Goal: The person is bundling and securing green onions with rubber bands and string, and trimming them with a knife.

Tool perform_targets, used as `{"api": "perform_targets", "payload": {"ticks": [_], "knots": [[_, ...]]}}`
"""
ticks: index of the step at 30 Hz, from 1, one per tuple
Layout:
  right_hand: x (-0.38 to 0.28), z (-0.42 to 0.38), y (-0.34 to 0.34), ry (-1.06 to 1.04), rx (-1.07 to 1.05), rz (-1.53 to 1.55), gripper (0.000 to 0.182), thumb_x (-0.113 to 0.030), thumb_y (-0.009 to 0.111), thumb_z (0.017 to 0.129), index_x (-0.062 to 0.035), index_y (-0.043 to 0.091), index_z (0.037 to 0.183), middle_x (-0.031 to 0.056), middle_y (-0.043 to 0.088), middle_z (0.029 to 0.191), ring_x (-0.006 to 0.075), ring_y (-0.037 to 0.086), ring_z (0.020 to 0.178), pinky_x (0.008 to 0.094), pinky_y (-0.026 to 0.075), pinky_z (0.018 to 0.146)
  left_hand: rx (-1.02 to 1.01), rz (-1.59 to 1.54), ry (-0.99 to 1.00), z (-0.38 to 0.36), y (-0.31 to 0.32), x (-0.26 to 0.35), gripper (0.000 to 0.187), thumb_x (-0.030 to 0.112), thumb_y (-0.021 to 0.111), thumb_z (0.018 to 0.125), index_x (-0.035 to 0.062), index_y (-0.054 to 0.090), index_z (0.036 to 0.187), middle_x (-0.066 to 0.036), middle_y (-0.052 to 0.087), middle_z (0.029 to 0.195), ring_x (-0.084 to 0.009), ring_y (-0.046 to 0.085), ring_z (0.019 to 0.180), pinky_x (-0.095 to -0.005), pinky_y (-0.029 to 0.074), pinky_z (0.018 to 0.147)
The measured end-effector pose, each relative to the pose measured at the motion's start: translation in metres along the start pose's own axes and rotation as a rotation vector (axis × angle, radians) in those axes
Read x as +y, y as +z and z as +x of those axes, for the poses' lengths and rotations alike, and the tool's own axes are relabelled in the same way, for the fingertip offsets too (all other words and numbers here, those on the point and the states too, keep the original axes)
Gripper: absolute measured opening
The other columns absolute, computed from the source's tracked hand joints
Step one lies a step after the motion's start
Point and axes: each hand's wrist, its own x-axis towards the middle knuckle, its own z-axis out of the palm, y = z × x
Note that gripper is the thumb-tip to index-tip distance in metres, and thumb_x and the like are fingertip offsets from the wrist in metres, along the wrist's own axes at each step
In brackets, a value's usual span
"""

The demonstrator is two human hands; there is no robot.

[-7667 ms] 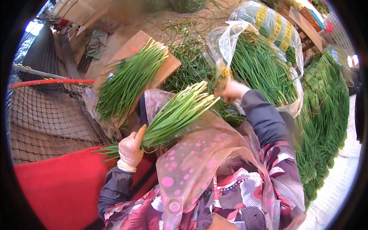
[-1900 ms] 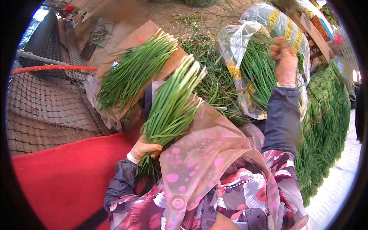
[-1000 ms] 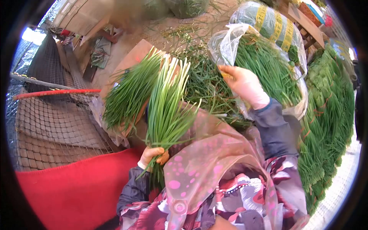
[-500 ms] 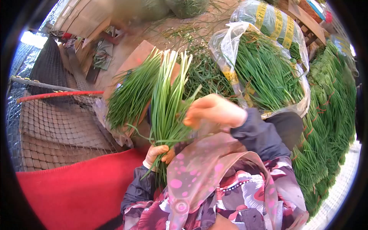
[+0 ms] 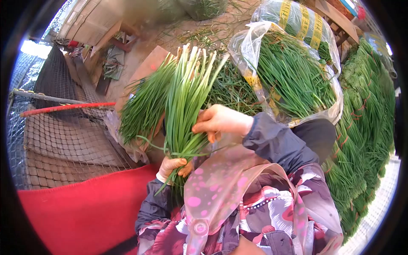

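Observation:
My left hand [image 5: 171, 167], in a pale glove with orange fingertips, is wrapped round the leafy lower end of a bunch of garlic chives [image 5: 182, 102]. The bunch stands nearly upright, its white stem ends fanned out at the top. At its right side my right hand [image 5: 222, 121], gloved alike, has fingers closed against the leaves, pinching some of them; the fingertips are partly hidden. Just left of the held bunch, more chives [image 5: 146, 100] lie on a brown board [image 5: 155, 57].
An open plastic bag [image 5: 244, 49] holds loose chives, with a taped clear bag [image 5: 272, 15] behind it. Tied chive bundles [image 5: 361, 127] are stacked along the right. Leaf scraps [image 5: 233, 87] litter the ground ahead. Netting [image 5: 63, 144] and a red cloth [image 5: 85, 208] lie left.
My right hand has come in from the right, from a blur to a steady pinch at the bunch's side. A stray stem there now points up with the others. My left hand keeps its grip.

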Motion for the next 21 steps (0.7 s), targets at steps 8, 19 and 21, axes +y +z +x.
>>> {"api": "perform_targets", "payload": {"ticks": [8, 19, 21], "knots": [[0.042, -0.065, -0.117, -0.492, 0.276, 0.631, 0.031, -0.038, 0.058, 0.092, -0.0091, 0.067, 0.097, 0.0025, 0.065, 0.069, 0.0151, 0.06, 0.057, 0.0264, 0.044, 0.054, 0.014, -0.068, 0.032, -0.01, -0.035, -0.005, 0.034, 0.009, 0.065, 0.08, -0.0026, 0.052, 0.109, -0.006, 0.051, 0.06, -0.0116, 0.044, 0.04, -0.0264, 0.036, 0.04], [0.039, 0.024, -0.008, -0.217, 0.199, -0.213, 0.027, -0.015, 0.069, 0.085, -0.0044, 0.067, 0.11, 0.0104, 0.07, 0.097, 0.0192, 0.065, 0.096, 0.0341, 0.049, 0.091, 0.042, -0.012, 0.003, -0.016, -0.014, 0.003, 0.049, 0.006, 0.065, 0.078, -0.0035, 0.047, 0.122, -0.009, 0.057, 0.07, -0.0112, 0.044, 0.039, -0.0261, 0.035, 0.039], [0.033, 0.019, -0.033, -0.315, 0.322, 0.296, 0.02, -0.01, 0.064, 0.087, -0.0022, 0.067, 0.106, 0.0074, 0.068, 0.092, 0.0138, 0.065, 0.078, 0.0288, 0.052, 0.074, 0.035, -0.013, -0.03, -0.026, -0.02, 0.004, 0.049, 0.006, 0.064, 0.077, -0.0033, 0.046, 0.122, -0.009, 0.056, 0.067, -0.0116, 0.044, 0.039, -0.0268, 0.036, 0.039]]}}
